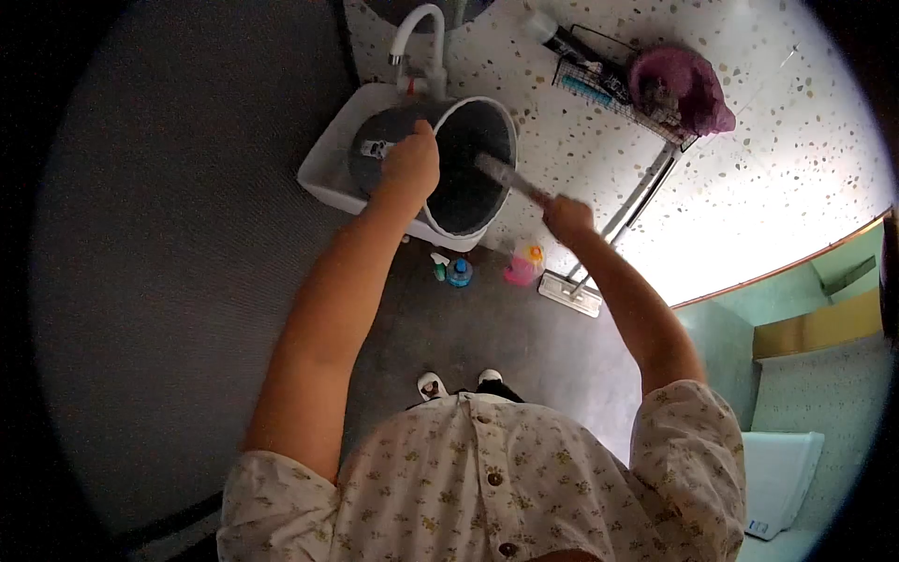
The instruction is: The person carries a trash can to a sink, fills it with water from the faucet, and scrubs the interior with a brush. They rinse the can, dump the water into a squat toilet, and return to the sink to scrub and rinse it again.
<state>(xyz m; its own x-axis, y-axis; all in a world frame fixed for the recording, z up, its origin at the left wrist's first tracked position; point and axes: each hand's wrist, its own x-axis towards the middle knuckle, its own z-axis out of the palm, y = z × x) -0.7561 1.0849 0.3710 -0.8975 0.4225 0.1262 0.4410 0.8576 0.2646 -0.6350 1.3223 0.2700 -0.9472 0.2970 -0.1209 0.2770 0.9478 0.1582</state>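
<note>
Brush (506,177) is in the right hand (569,220) — that grip is closed all the way round its handle. It is long and thin, and it points up and left from the grip, so its head goes in at the open mouth of the big dark bin (368,173). The left hand (410,169) has its grip bent round the bin's white rim, nearly closed, but I cannot see all its fingertips. The bin lies tipped, with its mouth turned to the right hand. The left hand is the one touching the bin, and the right hand is nearer the brush. Under the left grip is the white sink (328,190), holding the bin, and past that is the tap (438,56). Below the right grip — down on the floor (496,323) — is a flat mop (569,295).
</note>
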